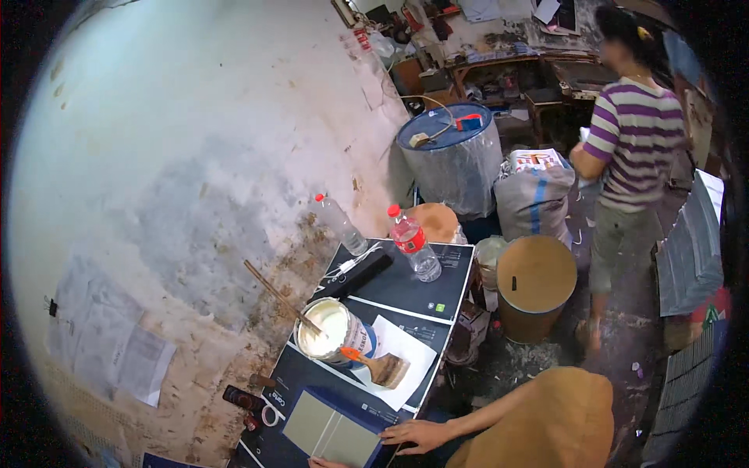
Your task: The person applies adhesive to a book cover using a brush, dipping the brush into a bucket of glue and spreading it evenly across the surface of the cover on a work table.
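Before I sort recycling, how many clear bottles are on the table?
2: a plain bottle near the wall, and a red-labelled bottle to its right.

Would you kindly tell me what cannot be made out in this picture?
Left hand: head view, mostly cut off by the lower edge.
Grey-panelled cover: head view, lower part cut off by that same edge.
Wooden stick: head view, lower end hidden in the creamy contents of the bucket.
White item beside the co-worker: head view, too small and blurred.
Wall sheets: head view, print too small.
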The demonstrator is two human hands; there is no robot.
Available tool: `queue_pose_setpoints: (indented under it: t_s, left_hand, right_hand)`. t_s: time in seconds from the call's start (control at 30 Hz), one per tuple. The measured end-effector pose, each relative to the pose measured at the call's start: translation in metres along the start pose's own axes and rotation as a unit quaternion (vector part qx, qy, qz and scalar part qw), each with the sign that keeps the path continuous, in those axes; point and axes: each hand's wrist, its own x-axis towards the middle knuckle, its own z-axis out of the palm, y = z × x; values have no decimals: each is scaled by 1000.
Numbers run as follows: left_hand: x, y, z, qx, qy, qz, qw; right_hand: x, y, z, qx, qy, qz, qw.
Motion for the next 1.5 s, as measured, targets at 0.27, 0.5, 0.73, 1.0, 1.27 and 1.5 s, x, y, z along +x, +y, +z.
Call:
queue_pose_setpoints:
  t_s: [0.27,0.5,0.73,1.0,1.27,1.5]
  left_hand:
    - [0,22,7,-216,-3,-126,968]
    - [-4,-18,-53,-330,-10,-176,927]
    - [20,-150,-85,-307,-126,-239,913]
    - [-7,-118,-43,-306,-150,-239,909]
    - [-16,-106,-34,-320,-150,-232,906]
    - [-25,-113,-52,-342,-104,-220,908]
  right_hand:
    - [21,16,38,109,142,153,972]
    - [24,5,14,134,116,191,965]
    - [9,-4,19,181,58,236,953]
    - [14,-28,-11,140,24,272,952]
    - [16,-32,-15,65,13,231,971]
    - [25,-25,-7,-6,-23,205,978]
